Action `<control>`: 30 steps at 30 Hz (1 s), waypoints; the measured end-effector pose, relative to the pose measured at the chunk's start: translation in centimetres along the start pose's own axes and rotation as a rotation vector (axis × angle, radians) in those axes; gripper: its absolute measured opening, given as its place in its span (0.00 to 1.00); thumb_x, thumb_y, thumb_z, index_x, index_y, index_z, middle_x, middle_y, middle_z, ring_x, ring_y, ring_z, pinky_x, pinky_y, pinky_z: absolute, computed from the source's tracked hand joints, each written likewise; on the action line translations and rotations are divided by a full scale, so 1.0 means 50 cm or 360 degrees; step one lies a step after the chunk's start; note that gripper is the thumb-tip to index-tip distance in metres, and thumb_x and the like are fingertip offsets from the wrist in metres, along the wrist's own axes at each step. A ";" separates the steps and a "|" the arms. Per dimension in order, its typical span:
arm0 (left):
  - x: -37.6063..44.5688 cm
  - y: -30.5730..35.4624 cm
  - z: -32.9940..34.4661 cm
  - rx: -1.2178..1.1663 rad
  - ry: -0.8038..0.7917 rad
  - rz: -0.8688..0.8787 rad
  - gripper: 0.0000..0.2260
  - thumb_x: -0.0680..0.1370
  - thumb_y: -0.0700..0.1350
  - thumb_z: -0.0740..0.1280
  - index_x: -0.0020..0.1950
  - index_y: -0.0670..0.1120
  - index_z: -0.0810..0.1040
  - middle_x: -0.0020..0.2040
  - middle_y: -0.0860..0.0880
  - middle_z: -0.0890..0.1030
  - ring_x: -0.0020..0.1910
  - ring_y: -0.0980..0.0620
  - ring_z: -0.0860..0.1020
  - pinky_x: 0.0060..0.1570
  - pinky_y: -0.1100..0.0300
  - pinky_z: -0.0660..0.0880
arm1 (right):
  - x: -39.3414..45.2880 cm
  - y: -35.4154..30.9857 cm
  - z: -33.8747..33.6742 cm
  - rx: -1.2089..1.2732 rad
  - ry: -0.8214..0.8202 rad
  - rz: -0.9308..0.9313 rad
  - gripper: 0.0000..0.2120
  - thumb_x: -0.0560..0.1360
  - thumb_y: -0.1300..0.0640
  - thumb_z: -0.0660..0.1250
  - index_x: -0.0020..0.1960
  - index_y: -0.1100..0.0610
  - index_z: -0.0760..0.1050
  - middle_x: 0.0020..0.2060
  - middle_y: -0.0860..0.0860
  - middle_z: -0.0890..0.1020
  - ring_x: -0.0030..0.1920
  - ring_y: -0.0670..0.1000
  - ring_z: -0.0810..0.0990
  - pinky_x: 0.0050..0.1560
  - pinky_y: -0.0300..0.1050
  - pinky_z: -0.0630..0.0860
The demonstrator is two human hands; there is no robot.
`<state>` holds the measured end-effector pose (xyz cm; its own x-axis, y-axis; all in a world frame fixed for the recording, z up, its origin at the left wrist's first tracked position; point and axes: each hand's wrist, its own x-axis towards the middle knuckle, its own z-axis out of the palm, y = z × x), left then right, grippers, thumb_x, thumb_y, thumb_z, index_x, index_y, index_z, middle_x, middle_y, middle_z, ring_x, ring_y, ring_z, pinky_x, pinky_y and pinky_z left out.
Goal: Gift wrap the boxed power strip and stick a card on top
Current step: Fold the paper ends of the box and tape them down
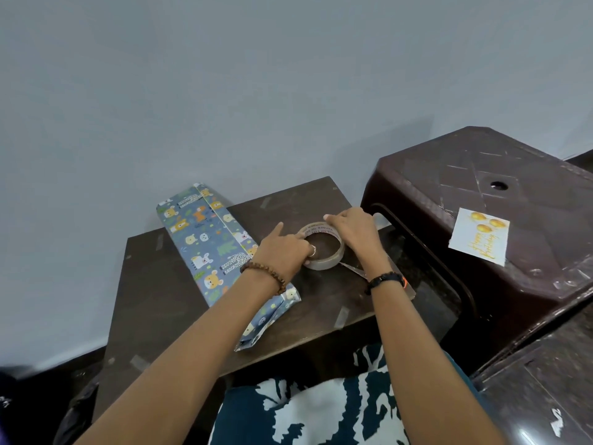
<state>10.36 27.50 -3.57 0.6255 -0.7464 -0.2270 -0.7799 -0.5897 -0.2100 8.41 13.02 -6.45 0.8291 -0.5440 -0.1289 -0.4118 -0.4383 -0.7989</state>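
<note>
A: Status on the wrapped box (213, 248)?

B: Lying flat on the dark wooden table (167, 303), left of centre, long axis running from the near edge back toward the wall (224, 91). Covered in blue-grey animal-print paper, seam along the top face. Far end folded shut. Near end loose, paper flaps sticking out past the box near the table edge.

A: Hands?

B: Both on the tape roll (324, 248), which sits flat on the table just right of the box. Left hand (284, 252) curled over the roll's left rim, one finger extended and pointing away, ring visible on another finger at the rim. Beaded bracelet (266, 276) on that wrist. Left forearm crossing above the near end of the box.

A: Right?

B: Right hand (353, 231) bent over the far right rim, fingertips pressed on the top edge of the roll. Looks like a grip on the roll. Dark band (386, 279) on that wrist. Scissors (356, 269) lying on the table under the right wrist, mostly hidden, only the blade showing.

A: Card?

B: Well apart from the box. White card (479, 236) with gold balloons and gold "Happy Birthday" script, flat on top of the dark brown plastic stool (481, 175) standing to the right of the table. Touched by neither hand.

A: Anything else in view?

B: Short strips of tape stuck along the table surface and edges. Blue and white patterned fabric (321, 409) at the bottom of the view, over the lap.
</note>
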 end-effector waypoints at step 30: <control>-0.110 -0.025 -0.041 -0.1093 0.0296 -0.0388 0.19 0.78 0.35 0.58 0.66 0.50 0.74 0.65 0.49 0.75 0.64 0.48 0.72 0.60 0.53 0.71 | -0.110 -0.025 -0.007 0.1517 -0.0009 0.0211 0.08 0.78 0.56 0.64 0.42 0.56 0.78 0.31 0.48 0.69 0.27 0.43 0.65 0.27 0.33 0.67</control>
<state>7.85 31.71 -0.09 0.8158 -0.5737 -0.0729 -0.4966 -0.7595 0.4203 4.21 16.31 -4.54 0.8010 -0.5425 -0.2532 -0.0240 0.3934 -0.9190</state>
